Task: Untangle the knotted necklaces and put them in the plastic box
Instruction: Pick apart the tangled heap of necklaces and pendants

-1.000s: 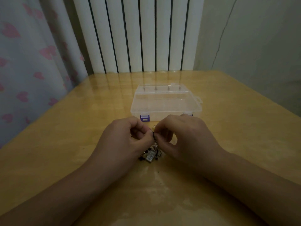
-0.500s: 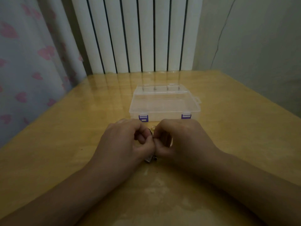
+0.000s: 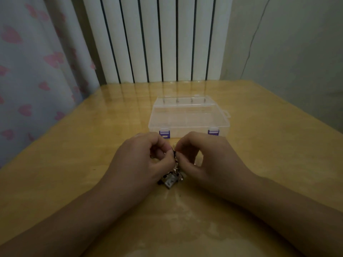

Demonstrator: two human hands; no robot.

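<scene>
A knotted bunch of necklaces (image 3: 171, 178), dark beads with silver pendants, hangs between my hands just above the wooden table (image 3: 74, 164). My left hand (image 3: 143, 164) pinches the cord at the top of the tangle with thumb and fingers. My right hand (image 3: 202, 158) pinches the same spot from the other side, fingertips almost touching the left ones. Most of the chain is hidden behind my fingers. The clear plastic box (image 3: 188, 118) with purple latches stands closed just beyond my hands.
A white ribbed radiator (image 3: 157, 39) stands behind the table's far edge. A curtain with pink hearts (image 3: 33, 71) hangs at the left, close to the table's left edge. A bare wall (image 3: 287, 52) is at the right.
Both hands stayed pinched together on the tangle. The pendants, partly hidden half a second ago, hang in view again below the fingers.
</scene>
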